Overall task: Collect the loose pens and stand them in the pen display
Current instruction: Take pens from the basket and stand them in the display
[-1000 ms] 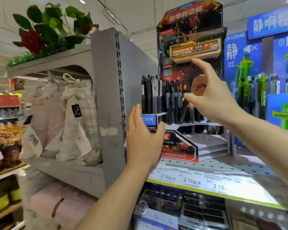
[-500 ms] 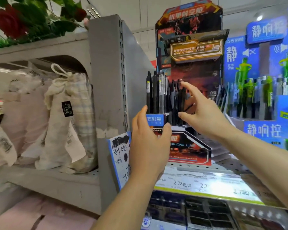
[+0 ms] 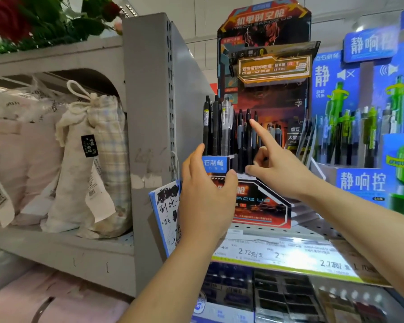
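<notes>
My left hand (image 3: 204,197) is up against the near-left corner of the pen display (image 3: 261,201), fingers straight and together along its left side, thumb lying across the front just under the small blue label (image 3: 216,163). It presses the stand rather than curling round it. My right hand (image 3: 278,169) reaches in from the right with the forefinger stretched out straight, its tip touching or just short of the top of one of the dark pens (image 3: 248,136) standing in the middle of the display; I cannot tell which. The other fingers of that hand are bent loosely and the thumb points left toward the stand's front edge; it holds nothing that I can see. More black pens and one clear-barrelled pen stand upright in the left compartment above the blue label. The display sits on a perforated grey shelf (image 3: 313,231) with price tags (image 3: 250,252) along its near edge. To the left, cloth drawstring bags (image 3: 89,164) lie in a grey shelf bay. To the right stands a blue display of green pens (image 3: 364,136).
</notes>
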